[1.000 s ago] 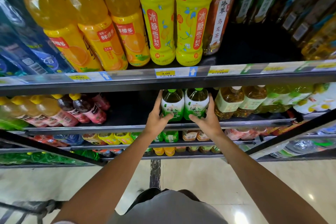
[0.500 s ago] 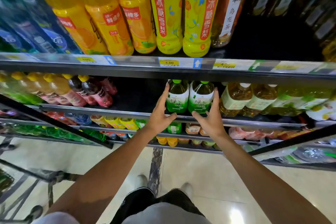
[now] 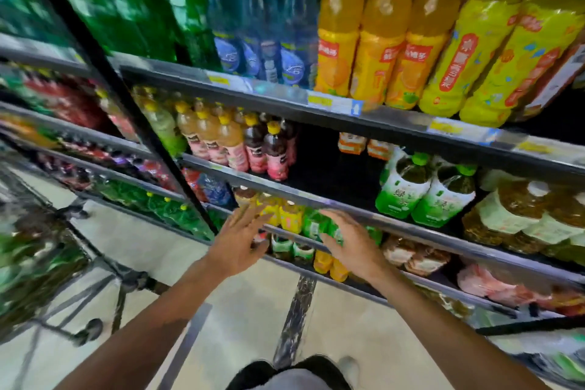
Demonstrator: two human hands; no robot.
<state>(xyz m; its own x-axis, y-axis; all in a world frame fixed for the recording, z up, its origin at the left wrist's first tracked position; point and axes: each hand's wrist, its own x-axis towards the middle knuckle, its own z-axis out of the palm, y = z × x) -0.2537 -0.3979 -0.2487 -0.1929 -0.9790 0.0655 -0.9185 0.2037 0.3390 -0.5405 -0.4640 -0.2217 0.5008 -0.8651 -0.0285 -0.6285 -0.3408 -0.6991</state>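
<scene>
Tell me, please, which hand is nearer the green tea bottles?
Right. The right hand hangs below-left of the green tea bottles; the left hand is farther left.

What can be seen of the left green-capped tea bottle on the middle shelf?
The left green-capped bottle is clear plastic holding yellow-green tea, with a white-and-green label bearing green characters. It stands on its base near the front edge of the shelf, against its twin on the right. The left hand and right hand hang open below, apart from it.
</scene>
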